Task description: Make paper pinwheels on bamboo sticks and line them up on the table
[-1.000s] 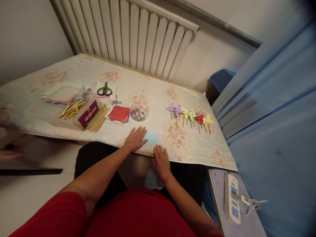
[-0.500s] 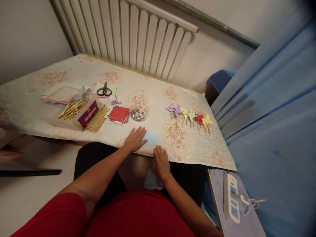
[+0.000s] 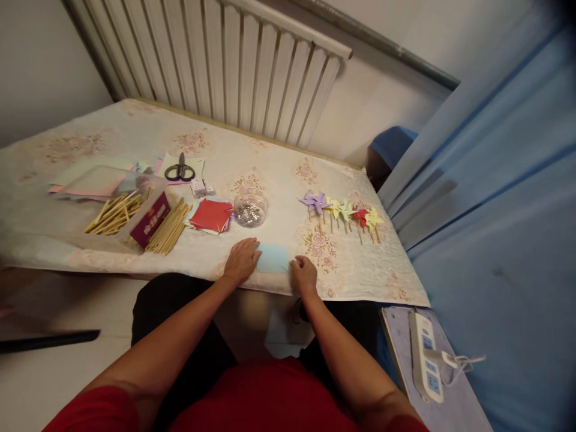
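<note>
A light blue paper square [image 3: 272, 258] lies near the table's front edge. My left hand [image 3: 242, 260] rests flat on its left side with fingers loosely together, pressing it down. My right hand [image 3: 304, 275] sits at the paper's right lower corner with fingers curled in a pinch; what it pinches is too small to make out. Just behind the paper stand a small clear bowl of silvery bits [image 3: 250, 209] and a stack of red paper squares [image 3: 212, 215].
A row of several finished paper pinwheels [image 3: 342, 210] lies to the right. Wooden sticks [image 3: 169, 218], a maroon box [image 3: 150, 219], scissors [image 3: 179, 171] and pastel sheets [image 3: 92, 182] lie at left. A radiator [image 3: 220, 66] stands behind; a power strip [image 3: 425, 356] rests on a stool at lower right.
My right hand has moved up from the table edge to the paper's right corner and curled from flat into a pinch. More of the blue paper shows. The view shifted slightly.
</note>
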Motion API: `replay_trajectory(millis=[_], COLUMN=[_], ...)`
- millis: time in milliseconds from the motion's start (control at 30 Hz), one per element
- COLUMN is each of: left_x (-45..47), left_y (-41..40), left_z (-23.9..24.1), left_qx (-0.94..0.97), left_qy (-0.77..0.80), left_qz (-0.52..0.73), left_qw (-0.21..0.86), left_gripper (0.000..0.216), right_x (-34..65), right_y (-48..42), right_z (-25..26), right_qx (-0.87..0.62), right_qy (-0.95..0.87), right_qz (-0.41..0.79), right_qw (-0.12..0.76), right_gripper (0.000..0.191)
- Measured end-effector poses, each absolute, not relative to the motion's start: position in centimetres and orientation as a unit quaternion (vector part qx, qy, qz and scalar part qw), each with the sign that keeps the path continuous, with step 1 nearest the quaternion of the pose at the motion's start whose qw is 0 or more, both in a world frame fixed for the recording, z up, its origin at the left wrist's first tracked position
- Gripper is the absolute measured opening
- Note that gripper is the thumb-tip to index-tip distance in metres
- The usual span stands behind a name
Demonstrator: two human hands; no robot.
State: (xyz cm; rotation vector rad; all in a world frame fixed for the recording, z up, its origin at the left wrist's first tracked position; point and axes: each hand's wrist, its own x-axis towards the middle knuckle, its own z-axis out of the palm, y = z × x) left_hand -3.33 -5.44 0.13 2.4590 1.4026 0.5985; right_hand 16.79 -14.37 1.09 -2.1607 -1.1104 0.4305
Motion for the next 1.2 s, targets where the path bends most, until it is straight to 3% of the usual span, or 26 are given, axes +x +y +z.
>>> replay_trajectory(millis=[133,433,800,1200], left_x=[-2.0,-0.2,-0.2,-0.8], left_y=[-3.9,-0.7,0.0,1.4], left_z=[0.9,1.2,2.2,1.5], left_qx=[0.808,0.829,0.835,0.847], left_qy=[0.521,0.498,0.479,0.442], left_qz=[0.238,0.221,0.19,0.167], left_qw=[0.138,0.125,0.192,0.243], left_gripper=[0.032,0.033,0.029,0.034], right_x=[16.1,14.7,14.2,14.5], right_y=[-11.8,-10.4,-10.1,-9.2], right_z=[1.7,3.3,2.7,2.6], right_qx=[-0.826,-0.868,-0.872,-0.886], right_qy=[-0.419,-0.401,-0.398,-0.372], right_qz=[0.2,0.199,0.187,0.172], right_qw=[0.32,0.215,0.215,0.215], right_gripper=[0.025,0.025,0.008,0.026])
